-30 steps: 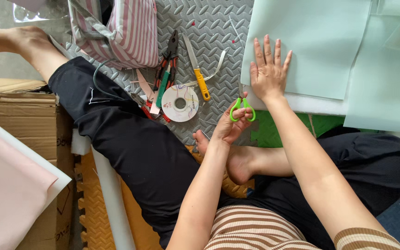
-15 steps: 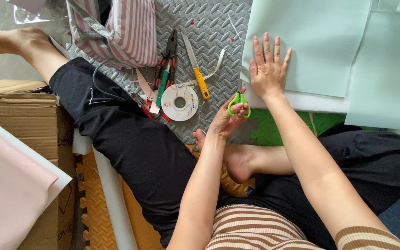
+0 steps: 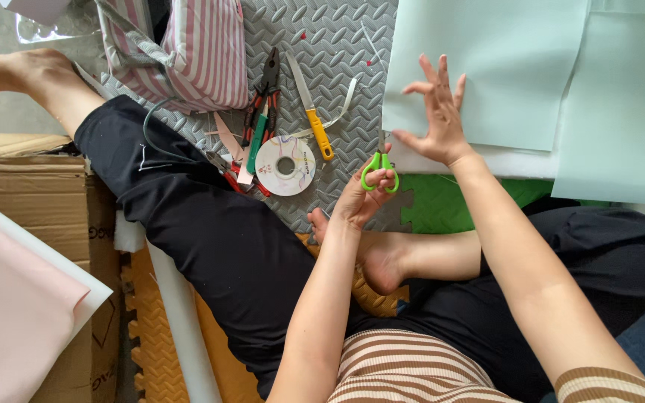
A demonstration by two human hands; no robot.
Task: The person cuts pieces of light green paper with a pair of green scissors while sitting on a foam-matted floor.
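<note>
Two hands: both bare, raised over a grey foam mat [image 3: 337,45].
Left hand [image 3: 363,198]: fingers through the handles of green-handled scissors [image 3: 379,166], clamped on them.
Scissors: blades pointing to the far side, held just near of the pale sheet's left corner, apart from it.
Right hand [image 3: 436,119]: fingers apart and spread, holding nothing, over the near left edge of a pale green sheet [image 3: 487,67]; contact with the sheet cannot be told.
Pale green sheet: lying flat on the far right, a second like sheet [image 3: 617,104] overlapping to its right.
Left of the scissors: round tape roll [image 3: 286,165] on the mat, a yellow-handled knife [image 3: 310,112] just far of it, pliers [image 3: 266,93] further left.
Far left: pink-striped bag [image 3: 188,48] on the mat.
Near left: cardboard box [image 3: 31,194] beside a black-trousered leg [image 3: 203,231].
</note>
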